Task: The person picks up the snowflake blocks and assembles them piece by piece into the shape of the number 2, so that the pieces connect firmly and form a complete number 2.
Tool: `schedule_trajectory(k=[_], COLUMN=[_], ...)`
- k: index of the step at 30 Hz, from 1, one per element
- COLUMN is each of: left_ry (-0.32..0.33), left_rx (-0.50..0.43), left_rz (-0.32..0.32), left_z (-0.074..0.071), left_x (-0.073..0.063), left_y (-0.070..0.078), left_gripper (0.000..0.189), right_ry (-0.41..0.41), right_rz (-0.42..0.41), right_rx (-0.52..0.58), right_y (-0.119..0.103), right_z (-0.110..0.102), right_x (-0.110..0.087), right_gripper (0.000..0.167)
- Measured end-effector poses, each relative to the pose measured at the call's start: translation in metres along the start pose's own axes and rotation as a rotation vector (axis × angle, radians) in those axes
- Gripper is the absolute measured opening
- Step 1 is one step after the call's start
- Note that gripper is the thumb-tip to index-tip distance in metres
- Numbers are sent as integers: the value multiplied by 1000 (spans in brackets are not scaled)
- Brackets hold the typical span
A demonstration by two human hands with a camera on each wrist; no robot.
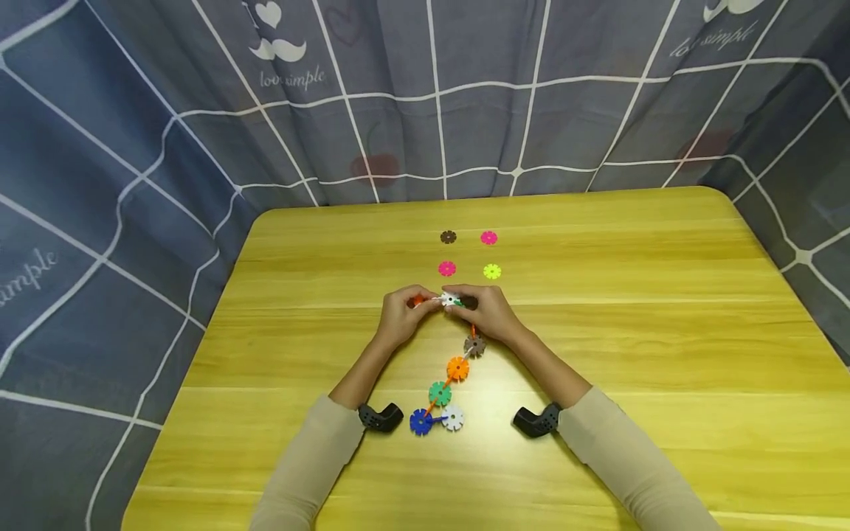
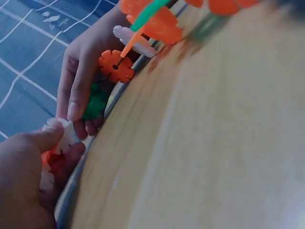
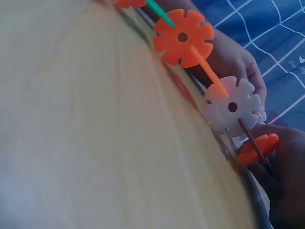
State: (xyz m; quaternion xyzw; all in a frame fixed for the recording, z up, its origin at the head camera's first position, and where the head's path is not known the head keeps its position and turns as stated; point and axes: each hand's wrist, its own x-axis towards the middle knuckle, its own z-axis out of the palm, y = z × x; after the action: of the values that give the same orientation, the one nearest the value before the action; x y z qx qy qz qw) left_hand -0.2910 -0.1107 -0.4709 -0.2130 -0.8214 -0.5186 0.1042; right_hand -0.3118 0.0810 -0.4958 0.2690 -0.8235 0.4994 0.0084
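Note:
Both hands meet over the table, joining at a white notched plastic disc. My left hand pinches that disc between thumb and fingers; in the left wrist view an orange piece shows inside its grip. Across from it, my right hand holds the end of a chain of interlocked discs, with a green disc at its fingertips. From there the chain runs toward the person: a grey-brown disc, an orange disc, a green disc, a blue disc and a pale disc.
Beyond the hands lie loose discs: a brown one, two pink ones and a yellow-green one. The wooden table reaches a grey checked curtain at the back. Black wrist devices sit at both cuffs.

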Motion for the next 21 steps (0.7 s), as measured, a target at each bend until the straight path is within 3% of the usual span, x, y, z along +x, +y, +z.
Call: schedule_trajectory(k=[3, 6, 11, 14, 18, 21], left_ry=[30, 56, 131, 180, 175, 155], left_rx=[-8, -101, -561, -761, -854, -890], left_rz=[-25, -75, -223, -267, -268, -269], left_z=[1, -2, -6, -5, -4, -7], left_x=[-3, -5, -11, -16, -20, -20], left_y=[-2, -8, -22, -27, -28, -28], left_gripper=[8, 11, 12, 11, 17, 32], right_ry=[-5, 0, 33, -10, -119, -136], right_rz=[76, 113, 134, 164, 205, 223], right_rx=[159, 348, 543, 602, 663, 701], right_y=[-3, 5, 16, 11, 4, 1], right_z=[-2, -5, -12, -15, -13, -13], right_x=[-3, -6, -19, -32, -46, -51], right_gripper=[39, 42, 46, 45, 58, 63])
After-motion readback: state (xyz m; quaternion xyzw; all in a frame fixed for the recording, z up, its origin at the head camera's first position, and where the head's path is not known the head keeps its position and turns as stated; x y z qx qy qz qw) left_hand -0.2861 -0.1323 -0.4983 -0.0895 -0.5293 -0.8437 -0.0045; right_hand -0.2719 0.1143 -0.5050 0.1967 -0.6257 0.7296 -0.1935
